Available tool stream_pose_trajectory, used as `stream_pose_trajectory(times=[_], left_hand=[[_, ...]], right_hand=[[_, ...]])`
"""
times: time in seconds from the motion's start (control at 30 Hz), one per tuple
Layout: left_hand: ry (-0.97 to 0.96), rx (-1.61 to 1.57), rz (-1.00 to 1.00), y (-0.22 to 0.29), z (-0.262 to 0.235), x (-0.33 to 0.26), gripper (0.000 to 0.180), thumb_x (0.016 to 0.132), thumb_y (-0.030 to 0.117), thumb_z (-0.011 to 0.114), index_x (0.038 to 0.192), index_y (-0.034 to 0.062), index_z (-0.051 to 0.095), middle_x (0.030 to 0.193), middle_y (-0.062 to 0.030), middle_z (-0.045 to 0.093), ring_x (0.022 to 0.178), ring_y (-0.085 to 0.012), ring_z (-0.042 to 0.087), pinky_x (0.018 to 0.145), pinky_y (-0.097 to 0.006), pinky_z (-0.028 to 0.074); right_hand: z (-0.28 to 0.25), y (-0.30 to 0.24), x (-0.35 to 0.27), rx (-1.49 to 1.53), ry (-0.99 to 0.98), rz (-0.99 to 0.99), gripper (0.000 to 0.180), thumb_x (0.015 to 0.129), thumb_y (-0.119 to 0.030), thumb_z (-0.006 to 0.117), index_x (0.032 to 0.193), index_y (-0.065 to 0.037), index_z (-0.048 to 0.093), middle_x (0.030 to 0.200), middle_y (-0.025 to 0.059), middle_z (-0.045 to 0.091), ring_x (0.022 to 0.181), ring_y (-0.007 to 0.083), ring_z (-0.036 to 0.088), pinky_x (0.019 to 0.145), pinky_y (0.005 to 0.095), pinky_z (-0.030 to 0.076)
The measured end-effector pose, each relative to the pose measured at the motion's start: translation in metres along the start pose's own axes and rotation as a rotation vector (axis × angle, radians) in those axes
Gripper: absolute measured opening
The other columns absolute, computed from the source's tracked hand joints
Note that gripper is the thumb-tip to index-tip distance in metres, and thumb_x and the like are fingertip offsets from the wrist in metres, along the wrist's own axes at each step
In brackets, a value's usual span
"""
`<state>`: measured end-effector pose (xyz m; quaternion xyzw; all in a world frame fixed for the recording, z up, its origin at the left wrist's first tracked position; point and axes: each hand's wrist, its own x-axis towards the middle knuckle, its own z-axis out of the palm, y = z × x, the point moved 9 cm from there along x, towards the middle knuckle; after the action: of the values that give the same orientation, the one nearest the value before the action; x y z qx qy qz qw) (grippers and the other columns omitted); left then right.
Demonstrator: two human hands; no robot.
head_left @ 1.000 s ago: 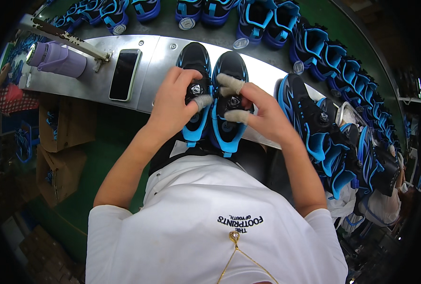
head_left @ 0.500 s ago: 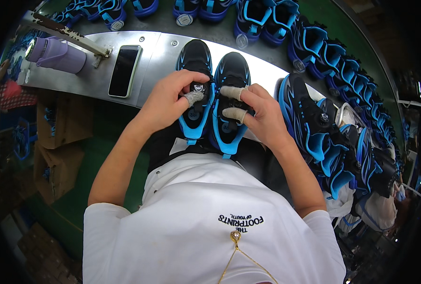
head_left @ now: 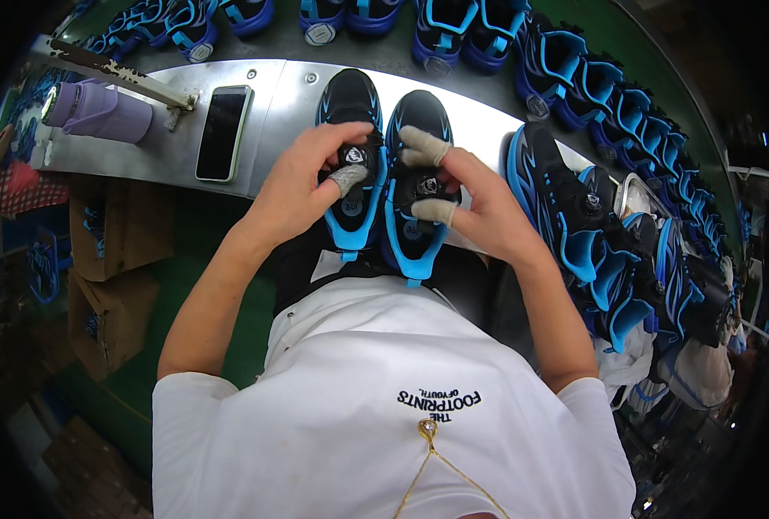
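Observation:
Two black-and-blue sneakers lie side by side before me, toes pointing away. My left hand point(head_left: 302, 177) curls over the left sneaker point(head_left: 350, 99), its thumb and forefinger on either side of the round lacing dial point(head_left: 355, 156). A grey finger cover wraps that thumb. Over the right sneaker point(head_left: 421, 112), my right hand point(head_left: 467, 186) has its thumb and forefinger spread, both in beige covers. Between them shows the right sneaker's dial point(head_left: 428, 186). The undersides of my fingers are partly hidden.
A phone point(head_left: 224, 134) and a lilac bottle point(head_left: 108, 111) rest on the metal table point(head_left: 268, 112) at left. More sneakers point(head_left: 566, 199) are piled at right. A row of shoes point(head_left: 449, 30) curves along the far side. Cardboard boxes point(head_left: 116, 229) stand lower left.
My right thumb and forefinger have spread wider, the forefinger shifting toward the toe, and the right dial shows more plainly. My left hand stays at the left dial. The view has shifted slightly.

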<state>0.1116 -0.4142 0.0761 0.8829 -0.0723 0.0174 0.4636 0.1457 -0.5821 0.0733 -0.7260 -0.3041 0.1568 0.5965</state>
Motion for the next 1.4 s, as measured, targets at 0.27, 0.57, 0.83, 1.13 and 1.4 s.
stream_pose_trajectory(times=[0.27, 0.57, 0.83, 1.13, 1.4], left_hand=[[-0.096, -0.198, -0.111, -0.018, 0.006, 0.008, 0.04, 0.078, -0.001, 0.067, 0.117, 0.0039, 0.062, 0.104, -0.005, 0.062, 0.084, -0.0152, 0.053, 0.077, -0.026, 0.042], [-0.287, -0.722, -0.662, 0.03, 0.092, -0.065, 0.023, 0.094, 0.009, 0.057, 0.113, -0.0027, 0.059, 0.09, -0.0103, 0.064, 0.067, -0.0166, 0.061, 0.058, -0.028, 0.048], [-0.101, -1.275, -0.816, 0.025, 0.13, -0.053, 0.025, 0.101, 0.008, 0.041, 0.123, 0.0004, 0.05, 0.117, -0.0089, 0.057, 0.106, -0.0176, 0.06, 0.076, -0.027, 0.049], [-0.061, -1.265, -0.86, 0.027, 0.135, -0.056, 0.026, 0.102, 0.009, 0.042, 0.125, -0.0003, 0.049, 0.122, -0.0125, 0.057, 0.115, -0.0235, 0.058, 0.081, -0.03, 0.05], [-0.053, -1.305, -0.888, 0.026, 0.137, -0.057, 0.023, 0.101, 0.007, 0.041, 0.122, 0.0013, 0.052, 0.119, -0.0101, 0.058, 0.109, -0.0228, 0.061, 0.077, -0.03, 0.052]], right_hand=[[0.0, -0.004, -0.007, -0.323, 0.025, 0.048, 0.042, 0.076, -0.013, 0.077, 0.116, -0.011, 0.068, 0.088, 0.0094, 0.059, 0.086, 0.027, 0.055, 0.079, 0.0347, 0.046], [-0.015, -0.005, -0.014, -0.331, 0.047, -0.011, 0.055, 0.076, -0.008, 0.073, 0.13, -0.014, 0.062, 0.089, 0.0069, 0.06, 0.085, 0.0211, 0.054, 0.076, 0.0327, 0.046], [-0.007, 0.003, -0.013, -0.324, -0.008, 0.028, 0.052, 0.076, -0.003, 0.07, 0.127, -0.012, 0.065, 0.093, 0.0053, 0.063, 0.088, 0.0156, 0.056, 0.079, 0.0283, 0.046], [-0.011, 0.002, -0.015, -0.464, -0.001, -0.05, 0.061, 0.074, -0.006, 0.074, 0.133, -0.012, 0.06, 0.096, 0.0042, 0.063, 0.087, 0.0166, 0.056, 0.078, 0.0277, 0.046], [-0.013, 0.01, -0.013, -0.114, -0.107, 0.095, 0.045, 0.076, -0.004, 0.072, 0.12, -0.011, 0.069, 0.096, 0.0053, 0.061, 0.087, 0.0148, 0.058, 0.078, 0.0268, 0.048]])
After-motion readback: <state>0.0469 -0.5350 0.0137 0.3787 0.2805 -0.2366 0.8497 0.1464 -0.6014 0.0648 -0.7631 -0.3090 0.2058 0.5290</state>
